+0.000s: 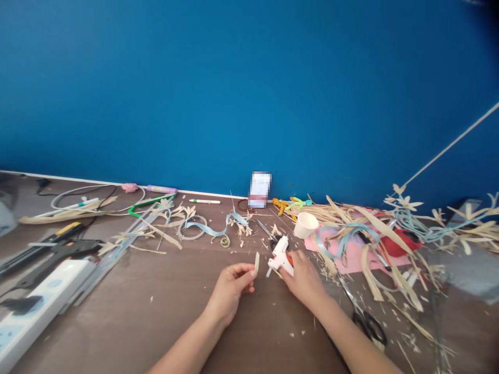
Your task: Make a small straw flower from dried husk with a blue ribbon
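Observation:
My left hand [234, 291] is closed in a pinch around a short pale strip of dried husk [257, 262], which stands up between thumb and fingertips. To its right, my right hand [304, 278] is closed on a small white glue gun [279, 255]; an orange part shows beside the fingers. The rest of the grip is hidden under the hand. Just behind the gun lie small scissors [266, 229], partly covered by it. A white paper cup [306, 225] stands beyond my right hand. A light blue ribbon [206, 227] curls across the table behind my left hand.
A white power strip [47, 306], a dark glue gun [58, 259] and a ruler [113, 257] lie at left. At right are husk strips [368, 275], pink paper [351, 264], a red object [401, 242] and black-handled scissors [369, 327]. A blue wall [234, 104] rises behind.

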A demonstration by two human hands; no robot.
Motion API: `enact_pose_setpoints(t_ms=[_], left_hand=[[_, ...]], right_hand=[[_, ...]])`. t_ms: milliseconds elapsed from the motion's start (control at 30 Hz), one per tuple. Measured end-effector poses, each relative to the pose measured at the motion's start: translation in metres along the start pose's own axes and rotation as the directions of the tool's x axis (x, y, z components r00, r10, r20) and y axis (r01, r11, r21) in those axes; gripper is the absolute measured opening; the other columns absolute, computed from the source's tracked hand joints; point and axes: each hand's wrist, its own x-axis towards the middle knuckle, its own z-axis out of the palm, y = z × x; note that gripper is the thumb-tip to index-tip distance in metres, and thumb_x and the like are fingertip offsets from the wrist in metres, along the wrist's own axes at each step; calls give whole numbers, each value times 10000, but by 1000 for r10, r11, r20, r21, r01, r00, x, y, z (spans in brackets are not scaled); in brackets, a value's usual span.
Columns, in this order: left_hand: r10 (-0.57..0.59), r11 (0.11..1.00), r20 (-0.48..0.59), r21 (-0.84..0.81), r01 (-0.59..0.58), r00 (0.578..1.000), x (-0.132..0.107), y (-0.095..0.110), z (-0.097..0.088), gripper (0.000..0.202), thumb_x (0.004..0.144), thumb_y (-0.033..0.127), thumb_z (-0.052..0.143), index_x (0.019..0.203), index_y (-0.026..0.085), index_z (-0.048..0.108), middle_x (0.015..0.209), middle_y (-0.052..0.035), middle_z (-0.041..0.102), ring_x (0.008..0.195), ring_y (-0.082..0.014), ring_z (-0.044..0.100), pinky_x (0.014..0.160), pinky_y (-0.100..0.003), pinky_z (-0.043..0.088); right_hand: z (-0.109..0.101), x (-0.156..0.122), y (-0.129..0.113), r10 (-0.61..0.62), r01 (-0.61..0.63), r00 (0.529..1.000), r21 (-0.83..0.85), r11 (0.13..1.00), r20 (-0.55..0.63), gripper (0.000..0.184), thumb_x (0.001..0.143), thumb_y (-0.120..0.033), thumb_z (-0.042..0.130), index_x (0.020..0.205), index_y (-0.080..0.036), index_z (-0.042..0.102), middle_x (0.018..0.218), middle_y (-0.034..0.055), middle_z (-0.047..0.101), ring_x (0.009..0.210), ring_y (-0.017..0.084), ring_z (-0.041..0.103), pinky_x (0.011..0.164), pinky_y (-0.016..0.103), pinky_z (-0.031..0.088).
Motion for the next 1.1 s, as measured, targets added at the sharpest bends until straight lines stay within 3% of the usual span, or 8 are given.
enact_pose_setpoints(t_ms=[200,500,667,733,833,933,1000,1100], left_hand=[[1,1000,-12,-4,-2,1000,0,0,1,255,510,276,750,669,114,635,532,36,515,449,-38,427,482,-180,383],[10,999,20,-40,-9,1000,1,0,1,231,525,260,743,658,108,631,498,36,505,436,-40,429,470,-181,378],[1,997,31,-71,1,1000,2,-1,0,227,525,249,743,660,106,629,487,31,508,436,-40,429,466,-177,380],[0,997,40,-79,3,999,1,-2,0,227,531,254,740,664,108,628,485,30,509,436,-40,430,464,-175,381],[-6,998,50,-66,10,999,0,-2,1,234,534,273,736,667,116,624,486,30,506,442,-47,433,441,-172,374],[-16,999,41,-31,17,999,-2,0,0,236,535,288,732,665,126,618,487,31,504,442,-55,434,417,-168,363],[-6,1000,35,-13,7,999,-1,0,0,232,541,289,727,666,128,615,493,31,504,443,-55,435,412,-166,361],[19,1000,20,-5,-19,1000,0,0,-2,223,556,287,716,676,130,612,525,30,512,455,-53,441,421,-166,371]], right_hand=[[0,4,-2,71,-71,997,11,997,33,242,760,-337,492,929,-163,492,911,86,528,843,224,535,703,292,384],[0,2,-1,40,-41,999,36,999,26,296,742,-322,502,984,-151,499,927,95,531,853,240,545,725,328,410],[-20,-4,-14,9,12,991,157,988,-134,320,718,-315,533,999,-164,506,985,104,515,885,234,522,764,350,410],[-26,-7,-26,24,14,993,330,944,-113,261,751,-302,494,980,-177,516,916,77,538,789,193,535,718,321,426],[-24,-9,-46,18,-28,1000,606,795,23,187,764,-288,476,901,-186,551,753,30,565,656,156,535,630,278,440],[-15,-10,-61,38,-101,994,743,662,102,167,747,-288,496,844,-177,576,694,21,580,635,156,546,605,270,448],[-12,-10,-64,56,-122,992,761,637,112,166,740,-281,501,830,-170,584,683,24,590,625,157,549,597,271,450],[-20,-4,-55,83,-99,995,717,690,57,162,735,-285,507,801,-170,600,686,31,612,617,159,552,600,270,445]])
